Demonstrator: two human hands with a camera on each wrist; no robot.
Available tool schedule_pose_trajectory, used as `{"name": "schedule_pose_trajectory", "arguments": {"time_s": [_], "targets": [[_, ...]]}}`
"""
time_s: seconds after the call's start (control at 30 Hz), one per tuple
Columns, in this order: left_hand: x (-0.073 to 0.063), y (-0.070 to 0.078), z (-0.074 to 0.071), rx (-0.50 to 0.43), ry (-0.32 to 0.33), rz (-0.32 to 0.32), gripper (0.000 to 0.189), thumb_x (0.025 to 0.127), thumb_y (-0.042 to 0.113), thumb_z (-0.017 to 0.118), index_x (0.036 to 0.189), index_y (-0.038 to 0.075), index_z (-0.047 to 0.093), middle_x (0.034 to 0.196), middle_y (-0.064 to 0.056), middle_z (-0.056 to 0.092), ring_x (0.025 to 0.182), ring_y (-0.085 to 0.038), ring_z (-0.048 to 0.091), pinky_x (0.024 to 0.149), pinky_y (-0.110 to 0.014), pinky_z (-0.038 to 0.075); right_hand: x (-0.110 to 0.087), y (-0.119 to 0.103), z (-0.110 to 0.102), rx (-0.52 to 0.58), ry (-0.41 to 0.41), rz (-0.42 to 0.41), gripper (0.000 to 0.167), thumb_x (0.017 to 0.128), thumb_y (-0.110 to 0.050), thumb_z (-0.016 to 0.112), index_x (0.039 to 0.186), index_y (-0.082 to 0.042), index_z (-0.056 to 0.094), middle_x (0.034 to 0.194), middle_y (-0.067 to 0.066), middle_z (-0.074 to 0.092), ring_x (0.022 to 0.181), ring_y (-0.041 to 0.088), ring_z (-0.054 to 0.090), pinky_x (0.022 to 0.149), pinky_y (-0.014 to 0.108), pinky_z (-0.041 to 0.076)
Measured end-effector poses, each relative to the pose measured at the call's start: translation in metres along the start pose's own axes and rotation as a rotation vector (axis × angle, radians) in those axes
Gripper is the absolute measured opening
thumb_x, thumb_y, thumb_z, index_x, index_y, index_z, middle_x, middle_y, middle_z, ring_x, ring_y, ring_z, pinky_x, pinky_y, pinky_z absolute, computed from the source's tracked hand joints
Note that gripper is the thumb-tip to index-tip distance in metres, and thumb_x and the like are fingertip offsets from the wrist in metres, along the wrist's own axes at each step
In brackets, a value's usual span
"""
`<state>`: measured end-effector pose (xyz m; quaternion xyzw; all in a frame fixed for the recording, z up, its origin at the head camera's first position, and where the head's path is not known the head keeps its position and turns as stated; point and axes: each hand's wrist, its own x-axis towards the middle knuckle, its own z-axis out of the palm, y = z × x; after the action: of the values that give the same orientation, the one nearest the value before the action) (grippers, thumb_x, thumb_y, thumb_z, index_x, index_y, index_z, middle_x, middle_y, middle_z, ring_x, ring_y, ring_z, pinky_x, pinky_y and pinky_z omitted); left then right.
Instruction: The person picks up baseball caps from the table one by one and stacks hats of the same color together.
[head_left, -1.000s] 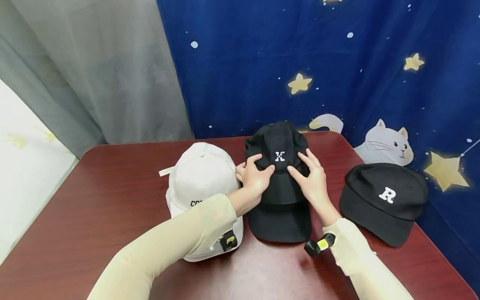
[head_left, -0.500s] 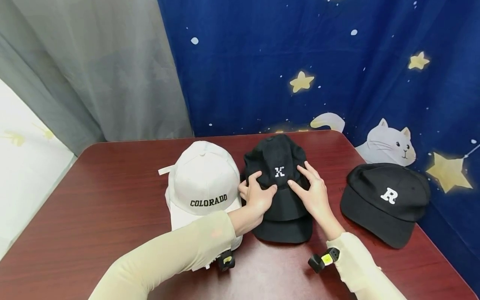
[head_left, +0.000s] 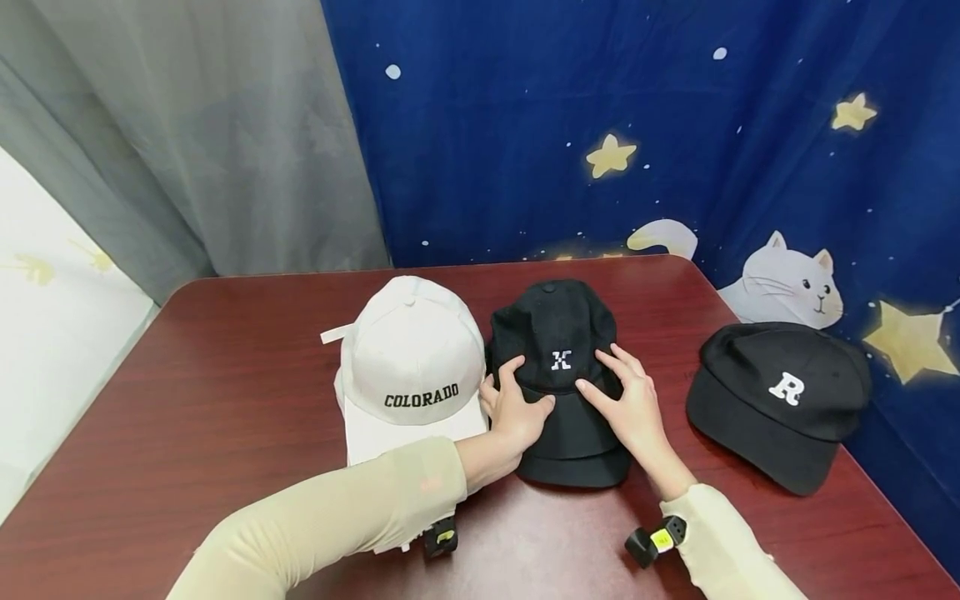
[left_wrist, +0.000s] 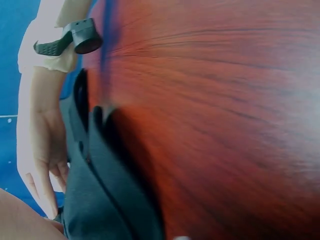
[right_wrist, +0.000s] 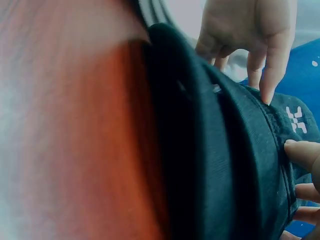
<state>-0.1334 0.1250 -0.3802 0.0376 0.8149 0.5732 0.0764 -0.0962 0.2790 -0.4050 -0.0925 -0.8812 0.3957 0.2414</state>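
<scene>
A black cap (head_left: 551,321) with a small white emblem sits over another black cap, whose brim (head_left: 577,473) sticks out beneath its own. My left hand (head_left: 517,417) grips the upper cap's left side, thumb by the seam above the brim. On the opposite side, my right hand (head_left: 630,404) holds it the same way. Both brims (right_wrist: 220,150) appear one over the other in the right wrist view, with a narrow gap between them. Whether the fingers also touch the lower cap is hidden.
Just left stands a white cap (head_left: 412,342) lettered COLORADO, close to my left hand, with more white fabric under it. A black cap (head_left: 787,383) with a white R lies at the table's right edge. Curtains hang behind the reddish-brown table (head_left: 247,375).
Both hands have brought the upper black cap down and nearer to me, over the lower one. Less of the lower brim shows now. The COLORADO lettering has come out from behind the left arm.
</scene>
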Motion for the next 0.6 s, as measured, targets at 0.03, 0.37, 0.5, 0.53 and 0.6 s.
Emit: {"name": "schedule_pose_trajectory", "arguments": {"time_s": [0.03, 0.37, 0.5, 0.53, 0.6], "targets": [[0.0, -0.002, 0.001, 0.014, -0.004, 0.006, 0.06, 0.077, 0.005, 0.07, 0.128, 0.016, 0.042, 0.14, -0.024, 0.016, 0.13, -0.036, 0.013, 0.098, -0.049, 0.029, -0.001, 0.002, 0.001, -0.005, -0.009, 0.008, 0.054, 0.08, -0.024, 0.071, 0.125, 0.0, 0.055, 0.137, 0.021, 0.038, 0.121, 0.043, 0.033, 0.097, 0.054, 0.024], [-0.001, -0.014, 0.007, 0.086, -0.037, 0.048, 0.069, 0.077, 0.005, 0.07, 0.135, 0.017, 0.035, 0.145, -0.026, 0.01, 0.132, -0.041, 0.013, 0.094, -0.052, 0.034, -0.007, 0.014, 0.007, -0.028, -0.024, 0.038, 0.054, 0.081, -0.029, 0.07, 0.126, -0.001, 0.055, 0.137, 0.021, 0.039, 0.117, 0.043, 0.035, 0.094, 0.052, 0.027], [-0.001, -0.016, 0.008, 0.077, -0.037, 0.053, 0.069, 0.077, 0.005, 0.07, 0.136, 0.017, 0.035, 0.146, -0.026, 0.009, 0.132, -0.041, 0.012, 0.094, -0.052, 0.034, -0.008, 0.016, 0.008, -0.03, -0.018, 0.031, 0.054, 0.081, -0.028, 0.07, 0.125, -0.001, 0.055, 0.137, 0.022, 0.039, 0.117, 0.043, 0.035, 0.094, 0.052, 0.027], [-0.001, -0.016, 0.008, 0.074, -0.038, 0.055, 0.069, 0.078, 0.005, 0.07, 0.136, 0.017, 0.035, 0.146, -0.026, 0.008, 0.132, -0.041, 0.012, 0.094, -0.052, 0.034, -0.008, 0.016, 0.008, -0.031, -0.019, 0.03, 0.054, 0.081, -0.028, 0.07, 0.125, -0.001, 0.055, 0.137, 0.022, 0.039, 0.117, 0.043, 0.035, 0.094, 0.052, 0.027], [-0.002, -0.016, 0.009, 0.073, -0.04, 0.062, 0.069, 0.078, 0.004, 0.069, 0.137, 0.016, 0.035, 0.147, -0.026, 0.007, 0.133, -0.04, 0.01, 0.095, -0.051, 0.033, -0.008, 0.017, 0.008, -0.033, -0.027, 0.034, 0.054, 0.081, -0.029, 0.069, 0.126, -0.002, 0.055, 0.137, 0.022, 0.038, 0.117, 0.043, 0.035, 0.094, 0.053, 0.027]]}}
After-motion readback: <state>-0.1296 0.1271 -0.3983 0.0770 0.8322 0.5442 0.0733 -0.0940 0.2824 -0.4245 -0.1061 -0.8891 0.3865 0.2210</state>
